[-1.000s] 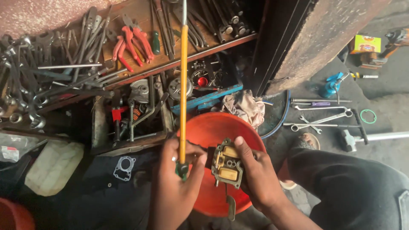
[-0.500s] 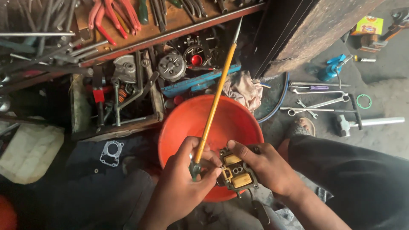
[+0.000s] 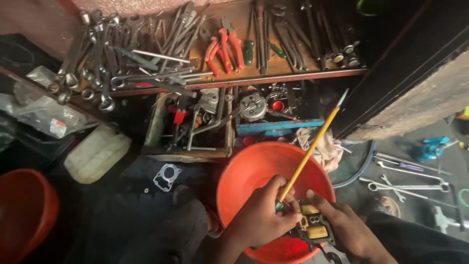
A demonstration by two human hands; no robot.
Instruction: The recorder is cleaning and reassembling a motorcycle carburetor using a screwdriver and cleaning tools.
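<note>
The yellow brush [image 3: 309, 148] slanted up and right over the orange basin [image 3: 249, 171]; left hand [image 3: 259, 217] clamped its lower end, right hand [image 3: 349, 230] gripped the carburetor [image 3: 314, 227].

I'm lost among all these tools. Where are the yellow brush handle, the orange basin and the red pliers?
yellow brush handle [image 3: 309, 154], head view, mid-shaft.
orange basin [image 3: 244, 168], head view, inner wall.
red pliers [image 3: 223, 49], head view, red grips.

The left hand [image 3: 259, 220] hides the brush [image 3: 309, 151] tip. The bottom edge cuts off the orange basin [image 3: 254, 171] and the carburettor [image 3: 312, 230].
</note>
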